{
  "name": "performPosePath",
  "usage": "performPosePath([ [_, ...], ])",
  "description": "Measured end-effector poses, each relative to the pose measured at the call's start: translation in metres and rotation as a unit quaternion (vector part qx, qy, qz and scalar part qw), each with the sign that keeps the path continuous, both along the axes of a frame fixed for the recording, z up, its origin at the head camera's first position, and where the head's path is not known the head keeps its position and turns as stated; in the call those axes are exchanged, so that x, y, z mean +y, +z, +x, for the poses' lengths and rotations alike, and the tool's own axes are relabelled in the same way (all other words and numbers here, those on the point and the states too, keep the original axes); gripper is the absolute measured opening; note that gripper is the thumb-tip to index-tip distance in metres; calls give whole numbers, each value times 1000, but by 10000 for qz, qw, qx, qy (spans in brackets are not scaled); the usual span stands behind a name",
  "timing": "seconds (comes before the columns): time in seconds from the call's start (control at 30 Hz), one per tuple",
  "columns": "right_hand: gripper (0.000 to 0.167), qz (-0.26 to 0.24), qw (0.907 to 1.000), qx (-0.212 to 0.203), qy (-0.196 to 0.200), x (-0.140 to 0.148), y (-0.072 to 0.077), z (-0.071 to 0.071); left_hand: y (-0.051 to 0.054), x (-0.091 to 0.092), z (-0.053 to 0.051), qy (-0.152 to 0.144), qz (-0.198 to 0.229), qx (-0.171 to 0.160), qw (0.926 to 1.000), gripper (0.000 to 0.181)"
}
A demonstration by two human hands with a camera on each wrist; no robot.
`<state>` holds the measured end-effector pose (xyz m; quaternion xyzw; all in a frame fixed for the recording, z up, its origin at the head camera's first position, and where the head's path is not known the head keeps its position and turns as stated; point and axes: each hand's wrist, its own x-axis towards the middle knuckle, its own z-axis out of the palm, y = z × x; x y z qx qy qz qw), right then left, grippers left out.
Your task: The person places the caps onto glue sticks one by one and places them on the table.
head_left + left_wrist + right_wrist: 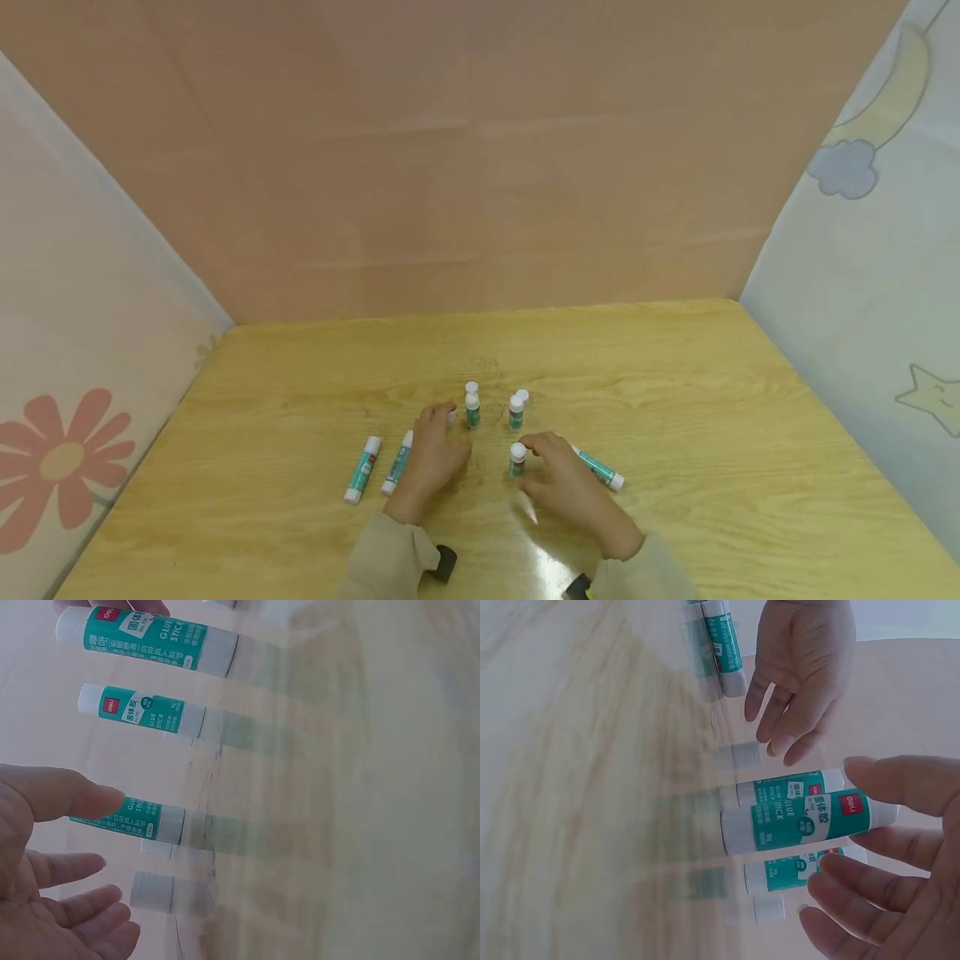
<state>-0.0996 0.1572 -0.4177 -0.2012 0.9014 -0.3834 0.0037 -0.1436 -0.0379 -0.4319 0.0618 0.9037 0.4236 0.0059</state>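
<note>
Three glue sticks with green labels stand upright on the table: a near one (517, 460), a back left one (472, 412) and a back right one (516, 414). My right hand (564, 485) is beside the near one, its thumb and fingers spread around the white top; in the right wrist view they look loose, not pinching the stick (802, 819). My left hand (433, 454) is left of the back left stick, fingers extended near a small white cap (452, 417). In the left wrist view its thumb (97, 801) overlaps a standing stick (142, 822).
Two glue sticks lie at the left, an outer one (363, 471) and an inner one (399, 463) partly behind my left hand. Another lying stick (600, 469) is right of my right hand. Two white caps stand behind the back sticks, left (472, 387) and right (522, 395).
</note>
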Motion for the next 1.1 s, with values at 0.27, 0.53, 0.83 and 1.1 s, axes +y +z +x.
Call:
performPosePath([
  [0.27, 38, -160, 9997, -72, 180, 0, -4, -3, -5, 0, -2, -114, -212, -8, 9997, 57],
  [0.53, 33, -432, 9978, -396, 296, 1, -5, -2, -6, 1, -3, -207, -340, -166, 9991, 59],
  [0.83, 27, -476, 9974, -363, 396, 0, -7, -2, -7, 1, -4, -190, -411, -274, 9986, 60],
  [1.1, 18, -607, 9963, -375, 484, -1, -10, -3, -6, 2, -4, -137, -541, -272, 9981, 54],
])
